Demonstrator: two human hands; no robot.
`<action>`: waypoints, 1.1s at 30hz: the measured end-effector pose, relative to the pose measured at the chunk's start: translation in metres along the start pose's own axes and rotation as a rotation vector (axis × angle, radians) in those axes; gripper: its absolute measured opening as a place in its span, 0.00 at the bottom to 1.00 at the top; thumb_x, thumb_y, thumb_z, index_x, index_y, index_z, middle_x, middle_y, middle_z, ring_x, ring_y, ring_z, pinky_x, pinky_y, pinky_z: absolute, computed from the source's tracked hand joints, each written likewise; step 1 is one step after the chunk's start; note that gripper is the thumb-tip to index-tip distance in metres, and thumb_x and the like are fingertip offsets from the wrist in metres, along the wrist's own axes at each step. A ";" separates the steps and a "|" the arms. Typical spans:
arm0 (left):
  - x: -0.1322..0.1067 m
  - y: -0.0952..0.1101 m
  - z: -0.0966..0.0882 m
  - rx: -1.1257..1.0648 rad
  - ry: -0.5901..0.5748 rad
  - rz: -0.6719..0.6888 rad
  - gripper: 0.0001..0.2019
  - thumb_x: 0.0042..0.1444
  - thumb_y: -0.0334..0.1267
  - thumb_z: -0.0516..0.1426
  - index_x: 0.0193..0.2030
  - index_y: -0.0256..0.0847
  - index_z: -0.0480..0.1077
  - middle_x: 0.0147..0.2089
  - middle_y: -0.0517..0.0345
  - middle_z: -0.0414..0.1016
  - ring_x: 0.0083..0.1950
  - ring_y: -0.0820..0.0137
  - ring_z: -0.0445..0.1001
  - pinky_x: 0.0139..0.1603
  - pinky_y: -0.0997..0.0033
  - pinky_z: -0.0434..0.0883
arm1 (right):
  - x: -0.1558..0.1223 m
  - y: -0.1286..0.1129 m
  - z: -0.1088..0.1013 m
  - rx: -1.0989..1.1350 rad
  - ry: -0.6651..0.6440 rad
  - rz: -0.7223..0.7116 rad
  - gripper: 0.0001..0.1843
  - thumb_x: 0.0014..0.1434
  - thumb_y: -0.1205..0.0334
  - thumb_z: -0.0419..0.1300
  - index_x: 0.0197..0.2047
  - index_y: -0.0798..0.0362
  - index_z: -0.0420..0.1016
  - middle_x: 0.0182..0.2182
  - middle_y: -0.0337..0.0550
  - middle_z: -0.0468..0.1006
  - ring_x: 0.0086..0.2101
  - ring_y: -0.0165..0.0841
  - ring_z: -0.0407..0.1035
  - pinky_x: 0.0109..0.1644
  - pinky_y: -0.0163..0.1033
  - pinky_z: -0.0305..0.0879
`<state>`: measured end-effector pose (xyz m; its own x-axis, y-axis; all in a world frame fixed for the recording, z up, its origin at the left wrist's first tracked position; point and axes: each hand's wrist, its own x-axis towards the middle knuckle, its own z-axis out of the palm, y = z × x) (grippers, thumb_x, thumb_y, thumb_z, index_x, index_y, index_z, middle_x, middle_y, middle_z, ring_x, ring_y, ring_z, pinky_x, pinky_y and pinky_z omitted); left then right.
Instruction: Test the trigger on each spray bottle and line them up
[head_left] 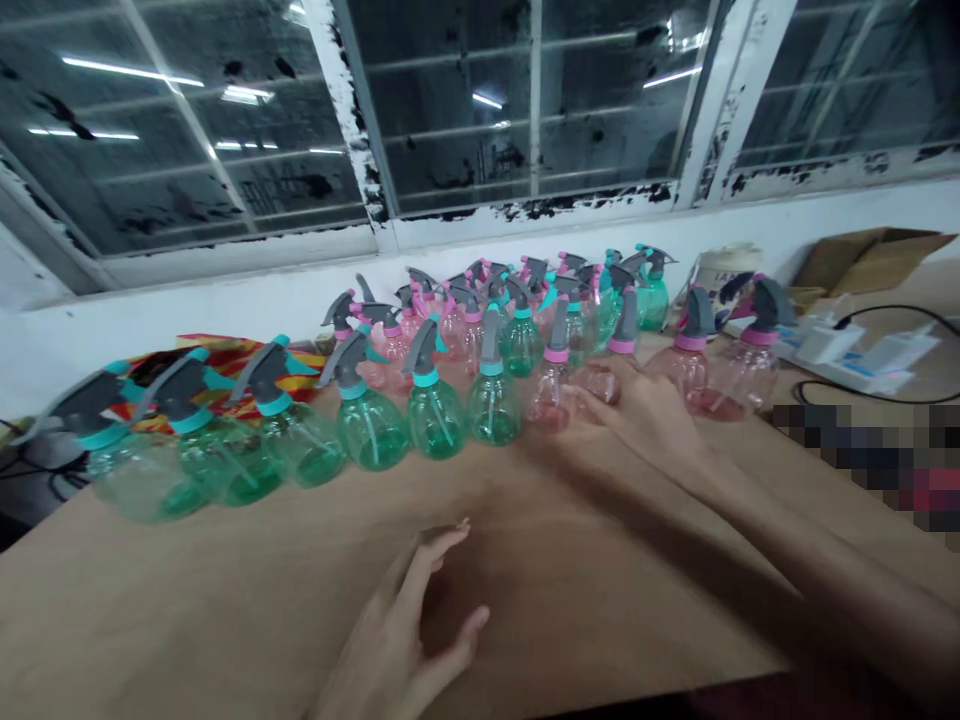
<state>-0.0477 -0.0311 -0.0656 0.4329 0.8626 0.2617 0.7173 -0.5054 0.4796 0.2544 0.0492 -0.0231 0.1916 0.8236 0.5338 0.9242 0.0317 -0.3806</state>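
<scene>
Over the near part of the table, my left hand (397, 630) holds nothing, its thumb and fingers apart and slightly curled. My right hand (649, 415) reaches into the front row and has its fingers around the body of a pink spray bottle (602, 382), partly hidden by the hand. Just left of it stands another pink spray bottle (553, 390), close to my fingertips. On the other side are two more pink bottles, one a clear pink spray bottle (739, 375) with a grey trigger. Leftward runs a line of green spray bottles (439, 415) with turquoise collars and some green liquid.
More pink and green spray bottles (523, 340) crowd behind the front row. A power strip with white chargers (825, 345), a black cable, a white tub (727, 265) and an open cardboard box (870, 260) lie right. A red-yellow bag (225, 365) lies behind the left bottles, below the windows.
</scene>
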 end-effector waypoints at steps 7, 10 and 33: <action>0.004 0.013 0.011 0.016 -0.021 -0.007 0.25 0.57 0.39 0.56 0.60 0.56 0.54 0.58 0.53 0.70 0.49 0.59 0.77 0.51 0.51 0.74 | 0.026 0.001 0.030 0.040 -0.107 0.081 0.40 0.56 0.36 0.54 0.59 0.59 0.64 0.42 0.56 0.79 0.42 0.48 0.74 0.40 0.48 0.68; 0.002 0.016 0.012 -0.019 -0.061 -0.019 0.25 0.57 0.40 0.56 0.61 0.56 0.54 0.58 0.53 0.70 0.49 0.60 0.76 0.50 0.53 0.74 | 0.030 0.001 0.037 0.033 -0.137 0.091 0.39 0.56 0.34 0.52 0.56 0.59 0.67 0.42 0.58 0.79 0.41 0.49 0.74 0.40 0.49 0.68; 0.075 0.070 -0.005 -0.532 0.109 -0.047 0.34 0.50 0.46 0.64 0.62 0.45 0.57 0.61 0.47 0.67 0.60 0.55 0.68 0.61 0.48 0.64 | -0.103 -0.067 -0.012 0.157 -0.115 -0.209 0.35 0.53 0.33 0.54 0.53 0.53 0.67 0.40 0.47 0.76 0.31 0.41 0.75 0.27 0.44 0.69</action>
<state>0.0320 -0.0021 -0.0079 0.3278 0.8955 0.3010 0.3474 -0.4106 0.8431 0.1764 -0.0442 -0.0431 -0.0448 0.8487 0.5270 0.8757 0.2873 -0.3881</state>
